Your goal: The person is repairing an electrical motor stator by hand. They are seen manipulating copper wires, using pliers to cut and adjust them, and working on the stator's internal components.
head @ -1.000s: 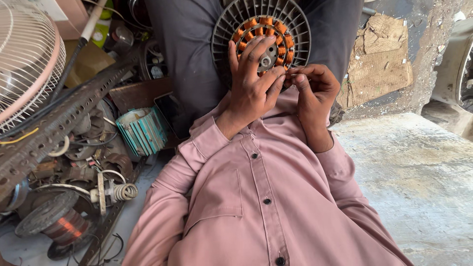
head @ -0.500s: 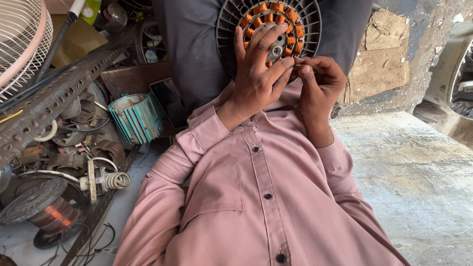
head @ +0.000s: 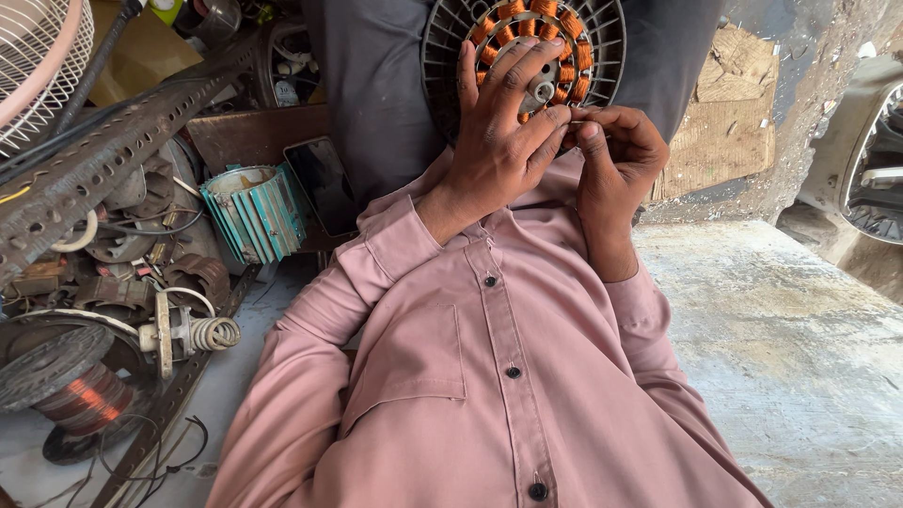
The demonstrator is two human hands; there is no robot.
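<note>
Since the earlier frames the round fan motor stator (head: 523, 47) sits higher and nearer the top edge, and both hands have crept up with it, the left fingers spreading further across its face. At far left a white wire fan guard (head: 38, 66) fills the corner, above a perforated steel angle bar (head: 113, 141) that slants down over a heap of motor parts. Below it lies a spool of copper wire (head: 80, 395) and a small coiled spring (head: 212, 332). Just right of these stands a teal finned motor housing (head: 254, 212), with a dark phone (head: 324, 183) leaning beside it. In the middle, the left hand (head: 499, 141) lies open, fingers splayed against the stator's copper windings, steadying it on the lap. Touching its fingertips, the right hand (head: 616, 155) is curled, thumb and forefinger pinched together at the stator's lower rim; what they pinch is too small to tell. Farther right, a piece of cardboard (head: 734, 113) rests on the concrete floor (head: 800, 329).
</note>
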